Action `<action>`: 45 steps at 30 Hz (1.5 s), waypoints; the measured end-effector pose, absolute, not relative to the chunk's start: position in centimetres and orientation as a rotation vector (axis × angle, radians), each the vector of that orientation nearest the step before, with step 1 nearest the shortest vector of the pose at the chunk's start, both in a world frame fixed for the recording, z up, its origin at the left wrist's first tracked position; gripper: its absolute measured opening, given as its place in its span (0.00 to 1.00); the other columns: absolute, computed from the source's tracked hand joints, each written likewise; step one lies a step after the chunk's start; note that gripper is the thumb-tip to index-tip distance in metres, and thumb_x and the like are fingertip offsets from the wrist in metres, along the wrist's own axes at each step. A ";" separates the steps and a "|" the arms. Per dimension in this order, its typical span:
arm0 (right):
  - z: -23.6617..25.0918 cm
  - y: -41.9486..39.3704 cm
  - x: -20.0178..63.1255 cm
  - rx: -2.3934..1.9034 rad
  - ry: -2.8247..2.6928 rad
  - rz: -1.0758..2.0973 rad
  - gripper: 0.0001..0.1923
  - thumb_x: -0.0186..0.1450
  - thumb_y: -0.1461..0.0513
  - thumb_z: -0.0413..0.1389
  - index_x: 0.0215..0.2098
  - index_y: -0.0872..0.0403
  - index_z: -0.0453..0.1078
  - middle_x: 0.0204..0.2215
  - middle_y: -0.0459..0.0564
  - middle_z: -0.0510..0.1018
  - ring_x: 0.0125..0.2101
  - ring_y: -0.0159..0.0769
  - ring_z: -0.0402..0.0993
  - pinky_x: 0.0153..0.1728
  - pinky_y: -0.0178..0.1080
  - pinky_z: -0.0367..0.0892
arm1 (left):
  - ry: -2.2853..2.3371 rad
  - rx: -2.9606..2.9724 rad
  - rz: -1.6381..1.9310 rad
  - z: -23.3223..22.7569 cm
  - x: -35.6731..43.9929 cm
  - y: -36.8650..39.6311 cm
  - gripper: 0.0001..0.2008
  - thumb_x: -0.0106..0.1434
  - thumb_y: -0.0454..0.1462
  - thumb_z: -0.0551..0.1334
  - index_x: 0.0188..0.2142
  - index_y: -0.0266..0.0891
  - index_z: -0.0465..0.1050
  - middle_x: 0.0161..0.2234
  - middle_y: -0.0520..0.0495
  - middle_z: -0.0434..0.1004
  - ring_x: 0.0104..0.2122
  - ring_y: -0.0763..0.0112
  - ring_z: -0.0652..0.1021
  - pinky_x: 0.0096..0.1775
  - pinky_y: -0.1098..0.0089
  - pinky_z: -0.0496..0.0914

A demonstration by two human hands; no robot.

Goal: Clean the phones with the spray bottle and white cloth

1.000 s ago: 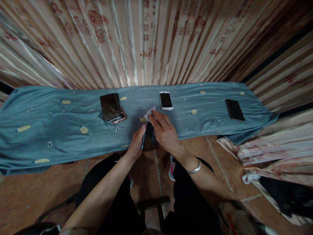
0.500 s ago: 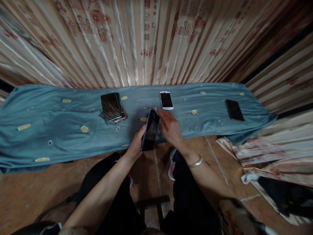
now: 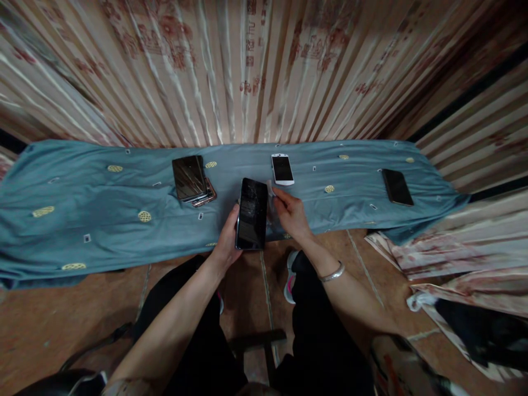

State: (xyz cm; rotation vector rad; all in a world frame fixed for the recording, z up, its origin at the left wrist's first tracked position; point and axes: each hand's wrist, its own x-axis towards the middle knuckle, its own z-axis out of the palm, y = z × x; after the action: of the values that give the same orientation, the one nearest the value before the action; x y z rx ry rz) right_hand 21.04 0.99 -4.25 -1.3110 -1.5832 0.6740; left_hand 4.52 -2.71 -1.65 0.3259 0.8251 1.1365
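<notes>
My left hand [image 3: 228, 235] grips a dark smartphone [image 3: 251, 214] by its left side, with the smudged, streaked screen facing me. A thin, pale sheet [image 3: 270, 190] hangs by the phone's right edge, pinched in the fingertips of my right hand [image 3: 292, 213]; whether it is tissue or clear film I cannot tell. Just beyond my right hand a white phone [image 3: 282, 169] lies face up on the cloth. To the left rests a stack of dark phones [image 3: 188, 179], with a pinkish phone edge [image 3: 205, 195] sticking out beneath.
A blue-green cloth with yellow motifs [image 3: 103, 220] covers the long, narrow table. Another dark phone [image 3: 397, 187] lies at its right end. Patterned curtains [image 3: 231, 71] hang behind and to the right. My legs and a dark stool part [image 3: 258, 339] are below.
The phone in my left hand has turned so its screen faces me more squarely. My right hand has shifted slightly right and down with the pale sheet.
</notes>
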 end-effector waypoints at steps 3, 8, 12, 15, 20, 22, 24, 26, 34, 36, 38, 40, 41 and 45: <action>-4.4 0.8 20.8 -1.342 -1.574 0.675 0.20 0.68 0.61 0.51 0.54 0.51 0.78 0.47 0.50 0.85 0.45 0.42 0.81 0.50 0.43 0.74 | 0.815 0.306 1.144 -1.7 4.4 -2.6 0.19 0.73 0.45 0.55 0.47 0.34 0.78 0.42 0.43 0.86 0.48 0.59 0.83 0.53 0.60 0.76; -4.2 0.4 20.4 -1.363 -1.575 0.725 0.21 0.67 0.60 0.52 0.54 0.55 0.78 0.46 0.52 0.85 0.43 0.42 0.82 0.48 0.43 0.74 | 0.813 0.310 1.133 -2.0 3.6 -2.3 0.20 0.72 0.47 0.57 0.49 0.34 0.78 0.42 0.43 0.86 0.49 0.57 0.83 0.54 0.59 0.75; -4.0 0.0 20.0 -1.328 -1.585 0.759 0.21 0.66 0.60 0.52 0.52 0.55 0.79 0.45 0.51 0.86 0.43 0.43 0.82 0.48 0.45 0.75 | 0.829 0.297 1.197 -1.9 3.3 -2.0 0.17 0.72 0.44 0.58 0.42 0.34 0.80 0.41 0.44 0.86 0.52 0.57 0.81 0.57 0.61 0.73; -4.0 -0.3 19.8 -1.318 -1.598 0.798 0.19 0.67 0.59 0.52 0.52 0.51 0.79 0.44 0.48 0.86 0.43 0.42 0.83 0.49 0.44 0.76 | 0.836 0.287 1.214 -1.6 3.3 -1.9 0.18 0.73 0.44 0.55 0.40 0.34 0.80 0.39 0.44 0.86 0.50 0.58 0.82 0.56 0.62 0.73; -3.9 -0.9 19.6 -1.332 -1.629 0.839 0.19 0.67 0.60 0.52 0.52 0.50 0.80 0.45 0.48 0.86 0.44 0.41 0.83 0.49 0.44 0.76 | 0.850 0.276 1.261 -1.2 3.2 -1.6 0.19 0.74 0.43 0.53 0.40 0.35 0.81 0.35 0.46 0.86 0.44 0.63 0.83 0.54 0.65 0.74; -3.7 -1.2 19.6 -1.333 -1.651 0.849 0.19 0.68 0.59 0.52 0.52 0.49 0.80 0.46 0.48 0.86 0.44 0.41 0.83 0.49 0.44 0.76 | 0.849 0.279 1.268 -1.2 3.1 -1.3 0.20 0.74 0.44 0.53 0.39 0.35 0.81 0.34 0.46 0.86 0.44 0.62 0.83 0.55 0.64 0.74; -3.4 -1.5 19.6 -1.329 -1.671 0.863 0.19 0.67 0.59 0.53 0.52 0.50 0.80 0.46 0.48 0.86 0.44 0.41 0.83 0.49 0.44 0.76 | 0.840 0.291 1.291 -1.3 3.0 -1.0 0.19 0.74 0.44 0.54 0.39 0.36 0.80 0.35 0.45 0.86 0.47 0.61 0.83 0.57 0.63 0.73; -3.2 -1.7 19.6 -1.319 -1.688 0.889 0.19 0.67 0.59 0.53 0.52 0.50 0.80 0.47 0.48 0.86 0.45 0.42 0.83 0.49 0.44 0.75 | 0.833 0.313 1.339 -1.5 2.8 -0.7 0.17 0.72 0.43 0.56 0.39 0.35 0.80 0.38 0.44 0.86 0.51 0.59 0.82 0.59 0.62 0.71; -3.5 -2.6 19.5 -1.337 -1.727 0.959 0.20 0.69 0.60 0.52 0.54 0.52 0.79 0.41 0.49 0.87 0.36 0.39 0.82 0.43 0.41 0.75 | 0.844 0.373 1.380 -2.1 1.7 -0.1 0.18 0.71 0.46 0.58 0.47 0.37 0.80 0.52 0.44 0.83 0.62 0.57 0.75 0.64 0.60 0.67; -3.6 -2.7 19.6 -1.330 -1.733 0.955 0.20 0.69 0.60 0.52 0.54 0.52 0.79 0.40 0.49 0.87 0.36 0.38 0.82 0.42 0.40 0.75 | 0.854 0.375 1.389 -2.2 1.5 0.0 0.18 0.72 0.46 0.57 0.49 0.37 0.79 0.54 0.45 0.83 0.63 0.57 0.73 0.66 0.59 0.65; -3.5 -2.9 19.7 -1.318 -1.742 0.949 0.19 0.68 0.59 0.52 0.54 0.51 0.79 0.42 0.48 0.87 0.36 0.38 0.82 0.42 0.40 0.74 | 0.862 0.381 1.398 -2.2 1.4 0.1 0.19 0.73 0.46 0.55 0.51 0.38 0.79 0.54 0.46 0.82 0.64 0.57 0.72 0.66 0.58 0.64; -3.4 -3.0 19.8 -1.313 -1.751 0.927 0.19 0.68 0.59 0.52 0.53 0.50 0.79 0.43 0.48 0.87 0.37 0.38 0.83 0.42 0.40 0.75 | 0.864 0.391 1.402 -2.2 1.4 0.2 0.19 0.73 0.46 0.55 0.52 0.38 0.78 0.54 0.45 0.82 0.64 0.57 0.72 0.66 0.57 0.64; -3.3 -3.0 19.9 -1.310 -1.757 0.902 0.19 0.69 0.59 0.52 0.53 0.51 0.79 0.44 0.48 0.86 0.38 0.39 0.83 0.43 0.40 0.75 | 0.863 0.394 1.401 -2.2 1.4 0.2 0.19 0.72 0.46 0.55 0.51 0.38 0.78 0.54 0.45 0.82 0.64 0.57 0.72 0.66 0.57 0.65; -2.8 -3.4 19.8 -1.283 -1.811 0.710 0.19 0.70 0.61 0.50 0.53 0.51 0.79 0.47 0.50 0.85 0.46 0.40 0.82 0.50 0.43 0.75 | 0.839 0.405 1.385 -2.4 1.4 0.3 0.17 0.70 0.48 0.60 0.48 0.40 0.79 0.51 0.45 0.84 0.61 0.58 0.75 0.63 0.57 0.68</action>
State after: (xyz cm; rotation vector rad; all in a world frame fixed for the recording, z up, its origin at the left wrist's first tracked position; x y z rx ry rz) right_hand 19.84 -3.37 -2.85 -1.2831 -1.8110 0.7100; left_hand 1.41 0.29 -2.43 0.4055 0.8387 1.3845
